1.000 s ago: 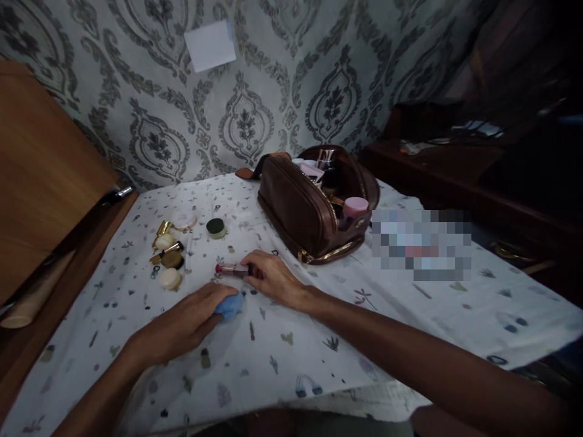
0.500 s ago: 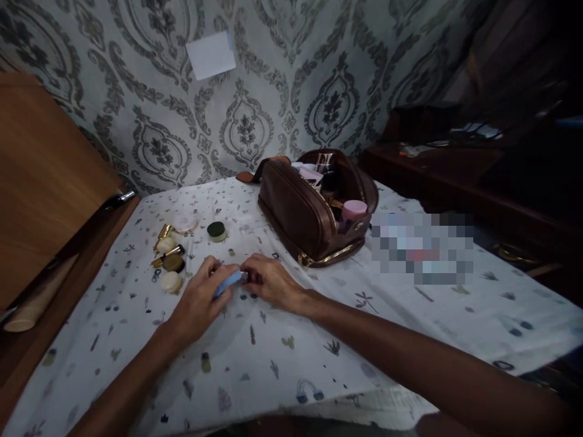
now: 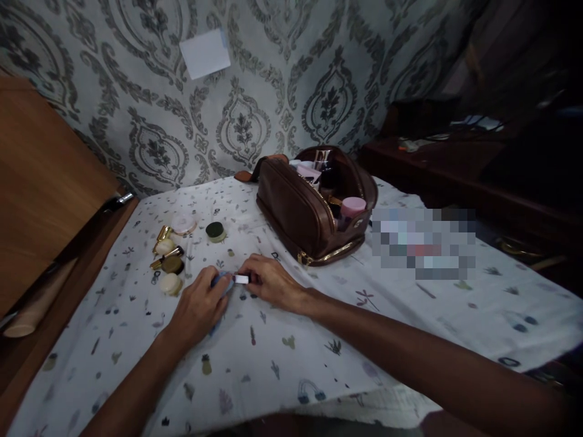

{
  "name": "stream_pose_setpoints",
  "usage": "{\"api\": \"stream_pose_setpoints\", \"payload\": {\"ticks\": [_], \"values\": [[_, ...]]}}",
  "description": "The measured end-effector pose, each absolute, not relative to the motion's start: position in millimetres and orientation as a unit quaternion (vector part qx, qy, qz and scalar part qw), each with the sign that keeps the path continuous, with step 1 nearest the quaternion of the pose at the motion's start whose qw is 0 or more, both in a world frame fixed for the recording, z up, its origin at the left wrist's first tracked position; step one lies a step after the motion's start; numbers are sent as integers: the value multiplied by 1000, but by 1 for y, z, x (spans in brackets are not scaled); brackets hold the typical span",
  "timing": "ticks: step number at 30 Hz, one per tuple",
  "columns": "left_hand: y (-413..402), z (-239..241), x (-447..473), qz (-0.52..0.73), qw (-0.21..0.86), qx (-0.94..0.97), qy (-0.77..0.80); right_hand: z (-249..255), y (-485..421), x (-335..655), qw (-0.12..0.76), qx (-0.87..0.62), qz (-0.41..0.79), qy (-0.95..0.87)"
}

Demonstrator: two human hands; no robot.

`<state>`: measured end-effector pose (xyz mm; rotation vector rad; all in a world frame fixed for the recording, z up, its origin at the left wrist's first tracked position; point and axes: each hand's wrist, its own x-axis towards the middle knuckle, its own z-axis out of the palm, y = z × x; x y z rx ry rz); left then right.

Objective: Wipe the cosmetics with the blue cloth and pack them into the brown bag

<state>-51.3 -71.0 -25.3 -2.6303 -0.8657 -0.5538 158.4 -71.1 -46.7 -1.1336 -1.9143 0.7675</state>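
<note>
My left hand is closed around a piece of blue cloth, pressed against one end of a small white-and-dark item. The other end of that item sits pinched in the fingers of my right hand; its exact kind is too small and covered to tell. Both hands are close together just above the patterned tablecloth. Left of them lie a cream round jar, an olive-lidded jar and gold-coloured cosmetic pieces. A dark-green-lidded jar stands beyond my hands.
Behind my right hand stands an open brown leather toiletry bag with a pink-lidded jar and other cosmetics inside. A clear round compact lies at the left. A blurred-out patch covers something at right. Wooden furniture borders the left.
The blue cloth has shifted lower in my left hand, with its fingers turned further over it. More of the item's white part shows between my hands.
</note>
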Motion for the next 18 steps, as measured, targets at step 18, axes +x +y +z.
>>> {"api": "stream_pose_setpoints", "payload": {"ticks": [18], "values": [[-72, -15, -61, -139, 144, -888, -413, -40, -77, 157, 315, -503, 227, -772]]}}
